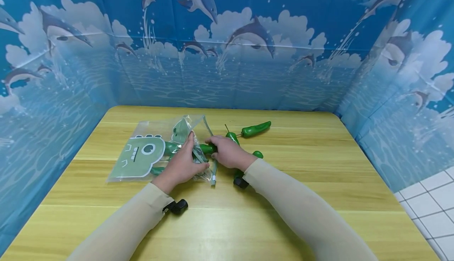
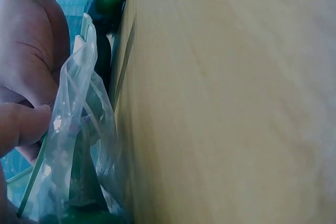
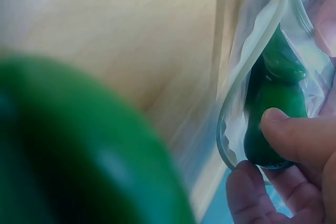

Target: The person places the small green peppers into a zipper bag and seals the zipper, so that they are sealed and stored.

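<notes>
While the person's left grip (image 1: 181, 164) holds the mouth of a clear plastic zip bag printed with a pale-green cartoon creature (image 1: 142, 162), the right grip (image 1: 230, 152) pinches a long, glossy dark-green pepper (image 3: 275, 103), thumb against fingers, at the bag's opening, partly inside. Looks part-way: some bagged green peppers (image 1: 172, 148) show through the plastic, count unclear; at least three loose, shiny green peppers (image 1: 257, 129) remain outside on the yellow wood-grain worktop (image 1: 220, 233).

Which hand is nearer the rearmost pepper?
Right. The right hand is in front and left of that pepper, not touching it; the left hand is farther left, on the bag.
</notes>
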A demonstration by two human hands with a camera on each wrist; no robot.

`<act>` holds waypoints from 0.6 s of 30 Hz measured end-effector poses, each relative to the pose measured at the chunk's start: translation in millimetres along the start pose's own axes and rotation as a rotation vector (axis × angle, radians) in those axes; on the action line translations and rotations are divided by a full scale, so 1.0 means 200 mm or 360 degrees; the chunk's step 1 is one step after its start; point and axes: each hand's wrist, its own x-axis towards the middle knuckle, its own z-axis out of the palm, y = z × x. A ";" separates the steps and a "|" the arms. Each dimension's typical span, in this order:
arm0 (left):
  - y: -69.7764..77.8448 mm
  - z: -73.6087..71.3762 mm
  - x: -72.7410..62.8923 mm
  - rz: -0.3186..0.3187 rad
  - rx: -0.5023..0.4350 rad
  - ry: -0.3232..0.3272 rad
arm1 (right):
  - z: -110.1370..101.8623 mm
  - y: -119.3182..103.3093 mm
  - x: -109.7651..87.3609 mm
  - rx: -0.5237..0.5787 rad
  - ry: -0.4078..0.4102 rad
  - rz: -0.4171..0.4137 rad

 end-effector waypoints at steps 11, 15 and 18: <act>0.01 0.00 0.00 0.0014 0.0041 0.0025 | 0.01 -0.01 0.00 0.0069 0.0080 0.0088; 0.01 0.00 0.00 0.0004 0.0043 0.0018 | 0.01 -0.01 0.01 0.0109 0.0100 0.0108; 0.01 0.00 0.00 -0.0004 0.0045 0.0011 | 0.01 -0.01 0.01 0.0145 0.0105 0.0117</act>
